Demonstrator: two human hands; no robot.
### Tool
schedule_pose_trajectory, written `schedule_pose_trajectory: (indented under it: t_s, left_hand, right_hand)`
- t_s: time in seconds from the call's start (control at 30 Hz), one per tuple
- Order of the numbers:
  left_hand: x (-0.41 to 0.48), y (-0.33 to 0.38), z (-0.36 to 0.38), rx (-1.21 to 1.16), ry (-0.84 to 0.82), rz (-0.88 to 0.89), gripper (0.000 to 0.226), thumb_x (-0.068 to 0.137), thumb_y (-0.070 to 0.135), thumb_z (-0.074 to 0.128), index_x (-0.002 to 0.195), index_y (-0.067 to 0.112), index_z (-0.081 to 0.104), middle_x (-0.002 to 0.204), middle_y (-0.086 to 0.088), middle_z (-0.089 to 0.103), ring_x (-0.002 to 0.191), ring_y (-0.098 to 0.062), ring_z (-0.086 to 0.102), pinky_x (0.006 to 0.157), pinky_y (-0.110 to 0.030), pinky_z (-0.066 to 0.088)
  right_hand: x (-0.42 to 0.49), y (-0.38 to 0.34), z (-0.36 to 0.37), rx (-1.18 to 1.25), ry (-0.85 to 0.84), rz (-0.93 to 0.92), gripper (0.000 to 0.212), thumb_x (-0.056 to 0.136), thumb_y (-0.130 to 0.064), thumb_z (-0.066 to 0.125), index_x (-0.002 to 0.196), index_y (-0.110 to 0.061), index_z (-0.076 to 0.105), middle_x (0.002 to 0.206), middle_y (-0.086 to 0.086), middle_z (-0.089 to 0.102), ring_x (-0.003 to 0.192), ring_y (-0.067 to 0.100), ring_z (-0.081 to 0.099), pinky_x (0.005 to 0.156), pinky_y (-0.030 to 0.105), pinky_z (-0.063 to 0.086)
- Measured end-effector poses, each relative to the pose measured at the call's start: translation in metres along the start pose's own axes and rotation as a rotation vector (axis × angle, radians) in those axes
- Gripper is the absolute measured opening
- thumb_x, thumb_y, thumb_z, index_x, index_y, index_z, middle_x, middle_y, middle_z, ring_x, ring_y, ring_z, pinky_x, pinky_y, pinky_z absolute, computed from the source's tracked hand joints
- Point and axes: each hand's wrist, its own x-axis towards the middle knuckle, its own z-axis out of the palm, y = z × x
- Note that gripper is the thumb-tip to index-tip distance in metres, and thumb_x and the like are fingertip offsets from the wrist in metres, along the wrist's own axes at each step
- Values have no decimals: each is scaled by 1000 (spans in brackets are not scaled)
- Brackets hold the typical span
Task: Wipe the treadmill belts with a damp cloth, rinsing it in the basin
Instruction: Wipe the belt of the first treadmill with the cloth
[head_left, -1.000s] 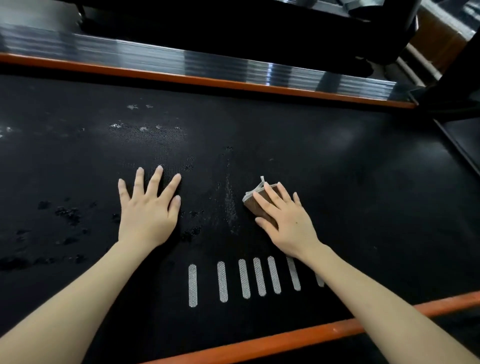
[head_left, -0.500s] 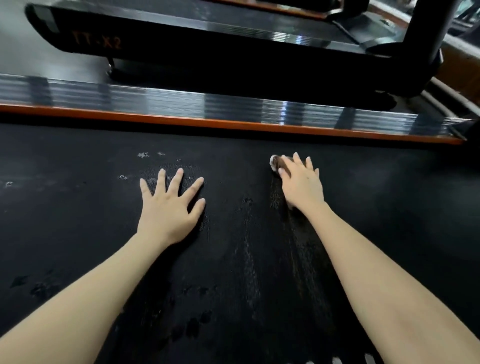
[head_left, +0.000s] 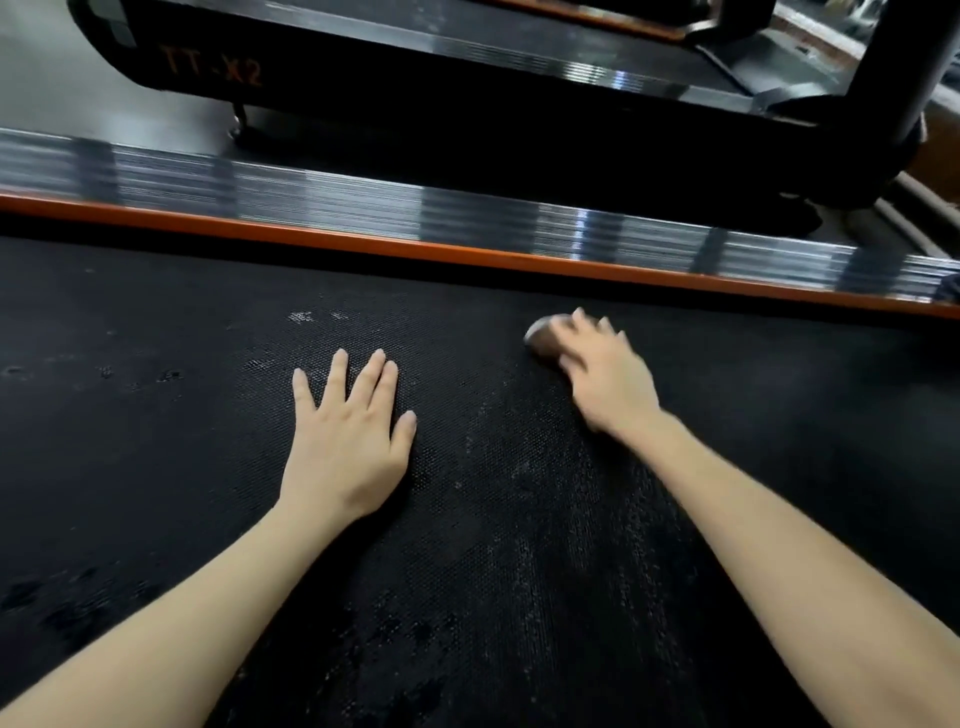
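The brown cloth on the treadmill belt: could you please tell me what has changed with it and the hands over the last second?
The right hand pushed the brown cloth away from the person across the black textured treadmill belt, from beside the white stripes to near the far orange edge strip, still pressing on it. The left hand stayed flat on the belt, fingers spread.

1. The left hand (head_left: 345, 441) lies flat, palm down, fingers straight and slightly spread, thumb out to the side.
2. The right hand (head_left: 605, 376) reaches farther forward, palm down, fingers extended, its outline blurred.
3. Both forearms are bare, stretched out ahead.
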Motion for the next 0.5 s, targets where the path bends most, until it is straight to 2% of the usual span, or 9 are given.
schedule_pose_trajectory:
  t_s: [0.03,0.07,0.1,0.17,0.27,0.3,0.37,0.43,0.5]
  left_hand:
    - [0,0,0,5,-1,-3,86,79,56,-7,152,16,15,160,3,8,147,-26,-2,115,-55,-5]
    - [-1,0,1,7,5,-5,86,79,56,-8,152,17,15,160,3,9,147,-27,-1,115,-55,-5]
    - [0,0,1,8,9,-5,86,79,56,-8,152,17,16,160,3,9,147,-27,-1,115,-55,-5]
    - [1,0,-1,11,2,0,86,79,56,-8,152,17,15,160,3,8,147,-27,-2,115,-55,-6]
    - [2,0,-2,10,-8,0,86,79,56,-8,152,17,15,160,3,8,147,-26,-2,115,-55,-6]
    - [1,-1,-2,15,-10,0,86,79,56,-8,152,17,14,160,4,8,147,-25,-3,115,-54,-6]
    - [-1,-2,-2,-7,0,-2,85,79,56,-7,152,17,15,160,4,9,147,-24,-3,116,-53,-6]
    - [-2,-2,-3,-36,14,1,84,81,56,-4,151,15,19,159,3,13,147,-24,-1,117,-53,-5]
    - [-1,0,-3,-30,12,3,84,81,56,-3,151,15,19,159,2,12,147,-25,-2,117,-53,-6]
  right_hand:
    - [26,6,3,17,-19,162,46,99,-19,37,145,-25,34,155,7,26,140,37,21,112,48,22]
    - [45,3,6,19,-18,246,46,101,-22,36,146,-26,29,157,6,21,142,37,16,112,46,21]
    - [55,-7,10,-7,-8,252,47,101,-24,35,147,-25,27,157,7,19,142,39,14,112,46,22]
    - [57,-40,17,-35,2,149,46,101,-26,34,147,-21,27,156,10,19,139,42,17,111,46,24]
    - [12,-80,25,1,-22,-185,48,99,-24,40,146,-20,30,155,11,23,138,42,21,111,42,25]
    - [-9,-87,23,50,-30,-285,49,99,-23,43,146,-22,32,155,9,24,140,39,22,111,42,26]
    - [-21,-76,17,85,-65,-370,49,98,-21,44,146,-27,32,156,3,23,143,30,18,114,39,22]
    - [7,-57,18,53,-61,-262,49,99,-18,41,146,-28,31,156,2,22,144,27,17,116,38,13]
    - [49,-51,20,63,-32,-58,47,100,-19,37,146,-28,31,156,2,22,144,28,16,115,39,16]
